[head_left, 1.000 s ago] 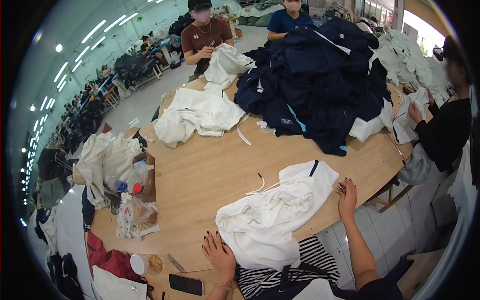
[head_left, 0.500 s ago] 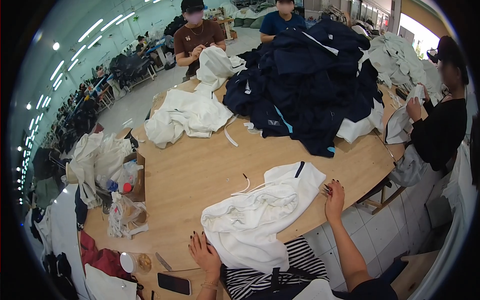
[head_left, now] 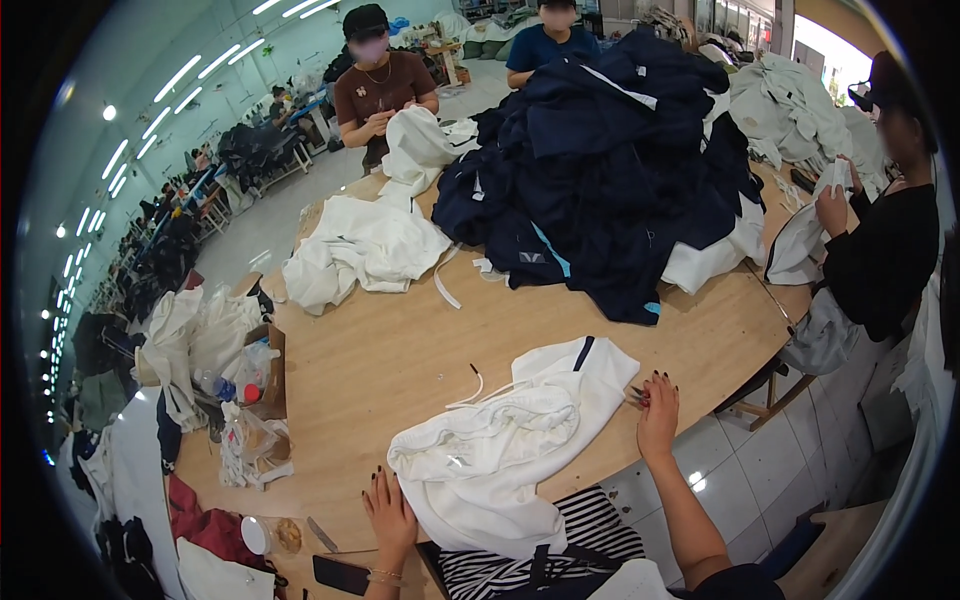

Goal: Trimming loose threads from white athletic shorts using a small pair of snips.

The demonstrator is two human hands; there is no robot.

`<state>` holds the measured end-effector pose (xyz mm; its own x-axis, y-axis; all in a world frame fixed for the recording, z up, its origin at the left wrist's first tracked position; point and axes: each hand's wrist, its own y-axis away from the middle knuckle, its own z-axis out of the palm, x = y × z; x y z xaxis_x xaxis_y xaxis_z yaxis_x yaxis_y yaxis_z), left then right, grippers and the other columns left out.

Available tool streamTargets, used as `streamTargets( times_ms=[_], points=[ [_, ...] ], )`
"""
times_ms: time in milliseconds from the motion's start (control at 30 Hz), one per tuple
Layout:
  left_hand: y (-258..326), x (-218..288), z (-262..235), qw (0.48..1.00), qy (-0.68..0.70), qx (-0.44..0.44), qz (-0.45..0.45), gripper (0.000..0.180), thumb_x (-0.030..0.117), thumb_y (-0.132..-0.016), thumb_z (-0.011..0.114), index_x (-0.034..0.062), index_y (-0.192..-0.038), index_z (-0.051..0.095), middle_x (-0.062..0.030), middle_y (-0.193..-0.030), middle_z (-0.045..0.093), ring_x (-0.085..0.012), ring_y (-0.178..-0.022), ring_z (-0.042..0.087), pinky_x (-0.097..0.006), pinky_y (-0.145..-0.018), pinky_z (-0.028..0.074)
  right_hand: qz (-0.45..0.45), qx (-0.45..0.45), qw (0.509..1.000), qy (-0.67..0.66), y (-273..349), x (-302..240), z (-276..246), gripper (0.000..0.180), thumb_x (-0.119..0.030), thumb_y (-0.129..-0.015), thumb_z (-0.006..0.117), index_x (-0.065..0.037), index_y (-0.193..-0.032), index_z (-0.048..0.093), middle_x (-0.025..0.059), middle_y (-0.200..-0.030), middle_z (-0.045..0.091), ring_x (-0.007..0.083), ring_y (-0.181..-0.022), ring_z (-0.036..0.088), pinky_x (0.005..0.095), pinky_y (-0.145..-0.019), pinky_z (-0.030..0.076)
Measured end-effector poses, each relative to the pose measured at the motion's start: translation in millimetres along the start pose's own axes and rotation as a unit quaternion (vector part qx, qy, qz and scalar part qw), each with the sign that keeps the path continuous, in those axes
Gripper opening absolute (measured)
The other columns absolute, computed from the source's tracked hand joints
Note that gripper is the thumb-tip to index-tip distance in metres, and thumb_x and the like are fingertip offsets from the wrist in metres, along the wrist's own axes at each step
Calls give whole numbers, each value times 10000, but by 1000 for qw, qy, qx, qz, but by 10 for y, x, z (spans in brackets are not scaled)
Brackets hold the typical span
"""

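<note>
Straight in on a broad wooden table (head_left: 350,370), curving across the middle of the view. Heaped on its far side, a great mound of navy garments (head_left: 600,150), flashing pale tags (head_left: 478,188) and a light mark, all too small to read. Down at the near edge, a white garment (head_left: 490,480), bunched, gathered opening uppermost, with a navy stripe (head_left: 584,353) near its upper end. Farther back on the left, more white cloth (head_left: 365,245) in a loose spread. Under the garment's overhanging part, striped cloth (head_left: 600,530) in black and white. At the left, an open carton (head_left: 272,385) with bottles. On to the left hand (head_left: 388,508), open, palm down, right against the garment's left side. Across at the other end, the right hand (head_left: 657,415), curled and gripping, just beside the cloth. Lower left, a clear jar (head_left: 288,535) with a white lid, then a dark phone (head_left: 341,575) near the left wrist. Smaller again, in that right-hand grip: a dark pointed tool (head_left: 637,394), perhaps snips. Tiniest of all, inside the gathered opening, a pale label (head_left: 457,463), too small to read.
</note>
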<state>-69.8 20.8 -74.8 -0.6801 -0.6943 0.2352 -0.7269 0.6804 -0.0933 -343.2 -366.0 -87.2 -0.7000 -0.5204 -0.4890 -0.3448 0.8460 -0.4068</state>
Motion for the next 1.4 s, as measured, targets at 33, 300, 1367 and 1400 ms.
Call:
streamTargets(
  times_ms=[33,300,1367,1400],
  points=[
    [-19,-10,-71,1000,1,-1,1,534,161,-879,490,83,-1402,423,-173,-1509,315,-365,-1393,264,-561,-1137,130,-14,-17,999,32,-31,12,-14,295,34,-806,514,-5,-1091,578,178,-1277,543,359,-1270,445,481,-1106,296],
    [-18,-91,-196,989,22,43,-143,549,185,-909,458,34,-1429,367,-183,-1527,286,-379,-1408,238,-541,-1140,124,-91,-32,995,-5,-183,132,-138,248,43,-782,518,20,-1028,551,212,-1164,554,400,-1191,484,459,-1047,372],
    [-29,-186,-18,992,-18,92,-80,524,118,-901,474,64,-1417,398,-169,-1490,355,-376,-1374,299,-497,-1125,204,-72,-54,996,-18,-133,261,-107,269,75,-838,502,-12,-1090,529,166,-1290,517,359,-1226,476,396,-1013,409],
    [-24,-195,-11,992,-19,95,-76,518,120,-904,473,64,-1415,401,-167,-1488,359,-372,-1373,303,-496,-1125,204,-74,-56,996,-20,-140,233,-99,269,75,-838,502,-12,-1090,529,166,-1290,517,359,-1226,476,396,-1013,409]
  ],
)
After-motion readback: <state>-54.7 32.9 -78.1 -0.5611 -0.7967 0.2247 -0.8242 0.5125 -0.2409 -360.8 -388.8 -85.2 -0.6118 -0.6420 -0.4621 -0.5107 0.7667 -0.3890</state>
